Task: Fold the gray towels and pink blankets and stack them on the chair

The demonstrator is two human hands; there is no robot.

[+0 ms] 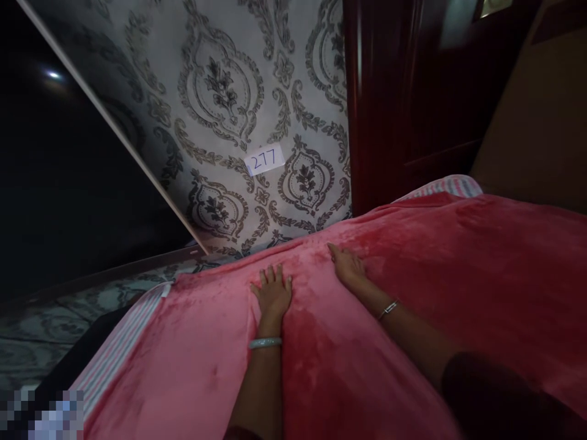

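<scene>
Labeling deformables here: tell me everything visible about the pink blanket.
The pink blanket looks like plush fleece, with a soft sheen and darker brushed patches. It lies spread out, filling the lower frame, with shallow folds. A striped sheet shows beneath it at the left edge and far corner. The left hand and right hand both rest flat on it, fingers spread, near its far edge.

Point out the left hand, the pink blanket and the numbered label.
left hand (274, 294), head view, back of the hand.
pink blanket (458, 269), head view, bare top surface.
numbered label (265, 160), head view, paper's middle.
</scene>
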